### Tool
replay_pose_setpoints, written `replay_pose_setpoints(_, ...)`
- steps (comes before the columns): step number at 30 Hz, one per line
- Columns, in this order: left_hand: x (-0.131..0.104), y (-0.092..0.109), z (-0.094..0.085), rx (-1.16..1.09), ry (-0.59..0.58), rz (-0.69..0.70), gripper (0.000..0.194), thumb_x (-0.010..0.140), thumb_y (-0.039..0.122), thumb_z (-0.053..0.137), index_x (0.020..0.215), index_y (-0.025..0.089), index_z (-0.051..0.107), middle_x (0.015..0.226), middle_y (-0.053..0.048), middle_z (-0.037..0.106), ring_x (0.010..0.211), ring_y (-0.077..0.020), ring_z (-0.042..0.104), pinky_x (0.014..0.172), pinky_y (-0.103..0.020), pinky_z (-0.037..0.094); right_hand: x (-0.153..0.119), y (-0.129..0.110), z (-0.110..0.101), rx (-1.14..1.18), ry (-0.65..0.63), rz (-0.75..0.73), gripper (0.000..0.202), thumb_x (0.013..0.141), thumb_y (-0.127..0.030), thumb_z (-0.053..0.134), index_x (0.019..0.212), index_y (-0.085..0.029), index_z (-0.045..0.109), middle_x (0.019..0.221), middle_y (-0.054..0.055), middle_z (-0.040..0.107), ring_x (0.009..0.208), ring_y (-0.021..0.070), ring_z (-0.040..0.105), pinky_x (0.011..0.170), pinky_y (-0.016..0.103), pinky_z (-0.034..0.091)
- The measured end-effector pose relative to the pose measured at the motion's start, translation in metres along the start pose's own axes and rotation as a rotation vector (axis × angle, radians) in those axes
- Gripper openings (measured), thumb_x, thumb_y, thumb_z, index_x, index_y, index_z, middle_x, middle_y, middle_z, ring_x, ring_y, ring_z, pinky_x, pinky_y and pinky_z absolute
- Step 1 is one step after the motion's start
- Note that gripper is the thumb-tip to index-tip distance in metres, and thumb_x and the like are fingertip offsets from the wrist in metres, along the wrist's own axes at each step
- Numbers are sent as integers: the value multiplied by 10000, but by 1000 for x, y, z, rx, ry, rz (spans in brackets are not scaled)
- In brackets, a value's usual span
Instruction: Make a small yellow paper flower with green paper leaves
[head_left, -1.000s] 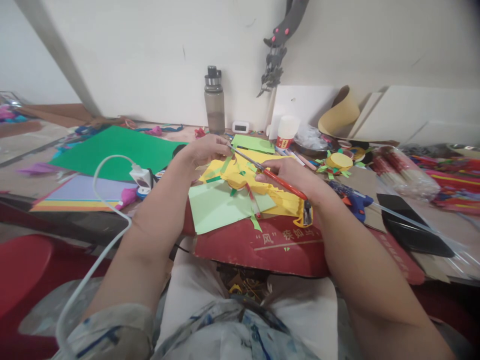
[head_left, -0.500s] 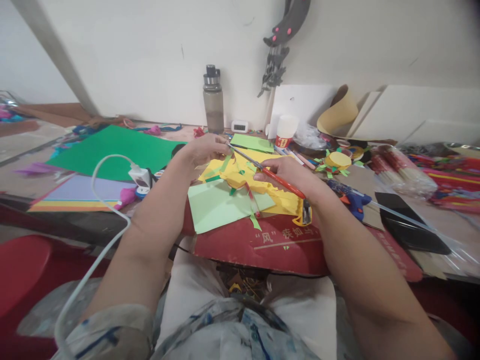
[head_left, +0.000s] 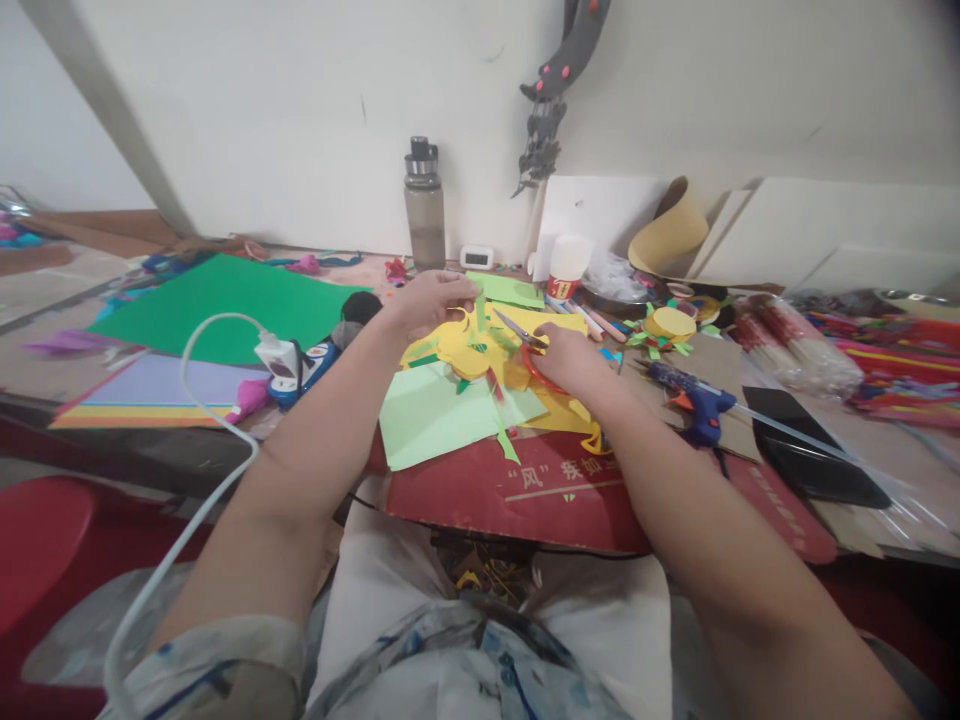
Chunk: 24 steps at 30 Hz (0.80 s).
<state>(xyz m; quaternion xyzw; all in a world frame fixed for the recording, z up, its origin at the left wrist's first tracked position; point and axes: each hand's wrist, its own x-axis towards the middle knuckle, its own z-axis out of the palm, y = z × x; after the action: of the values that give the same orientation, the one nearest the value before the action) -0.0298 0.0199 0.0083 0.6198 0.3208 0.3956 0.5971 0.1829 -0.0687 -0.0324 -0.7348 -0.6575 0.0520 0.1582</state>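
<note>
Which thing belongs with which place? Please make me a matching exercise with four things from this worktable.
Things:
1. Scissors
2. Hot glue gun
3. Water bottle
4. Large green sheet

Places:
A. Standing upright near the wall
B. Lying flat, left of the left forearm
C. Held by the fingers of the right hand
D. Right of the right forearm

Pairs: 1-C, 2-D, 3-A, 4-B

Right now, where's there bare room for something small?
The front of the red cardboard, between the pale green sheet and the near edge, is bare but for tiny green snips. Most of the large green sheet, behind the coloured paper stack, is uncovered too. It's crowded around the left hand, right hand, scissors, yellow paper and glue gun.
</note>
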Motion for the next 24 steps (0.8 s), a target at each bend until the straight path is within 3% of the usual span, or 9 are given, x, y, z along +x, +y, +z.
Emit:
replay_pose_setpoints(3,4,-7,6,-51,21,1,243,716,232,844,677,129,628,618,6,604,566,-54,548,542,-182,438,-2,-3,-1,-70,-73,-34,427,895,-262,629,1303,-140,649,1144,201,726,1046,313,680,812,355,479)
replay_pose_setpoints(5,6,-10,9,-70,32,10,249,720,225,839,677,135,611,627,1,623,552,-47,539,521,-171,418,-2,-3,-4,-117,-104,-69,347,904,-274,625,1206,-123,706,1110,219,725,1062,338,667,853,393,478)
replay_pose_setpoints(7,7,-12,11,-78,44,21,258,725,218,830,670,141,590,631,-2,634,542,-42,535,512,-166,406,-1,-3,-7,-106,-28,-111,286,921,-315,615,1067,-116,759,1091,234,718,1097,365,643,934,453,458)
replay_pose_setpoints(9,6,-12,15,-82,52,42,265,728,212,823,664,144,574,609,4,623,534,-43,534,504,-163,394,0,-4,-9,52,115,-178,289,939,-351,594,1003,-131,770,1096,213,720,1107,349,634,980,474,441)
replay_pose_setpoints(11,2,-10,21,-82,48,70,267,725,205,823,666,145,569,582,14,604,524,-43,530,499,-161,383,0,-6,-9,357,202,-243,299,954,-379,565,1035,-160,752,1080,154,735,1038,285,657,933,429,471)
replay_pose_setpoints(15,-5,-9,37,-76,55,100,295,707,183,836,669,151,545,554,44,570,504,-37,514,526,-164,401,-3,-17,-1,857,197,-255,295,869,-437,653,1013,-183,699,888,51,727,783,184,641,739,330,487)
replay_pose_setpoints(19,-6,-16,47,-51,19,106,290,667,159,853,717,150,568,595,53,577,525,-38,528,552,-174,416,-5,-24,7,995,214,-201,239,803,-412,695,748,-196,608,683,-11,614,617,126,507,621,285,413)
replay_pose_setpoints(24,-5,-14,39,72,-1,119,238,739,266,824,791,154,620,674,23,624,585,-62,570,585,-198,424,-1,-20,8,1045,161,-169,241,780,-403,691,708,-209,568,624,-35,532,584,116,444,586,277,366)
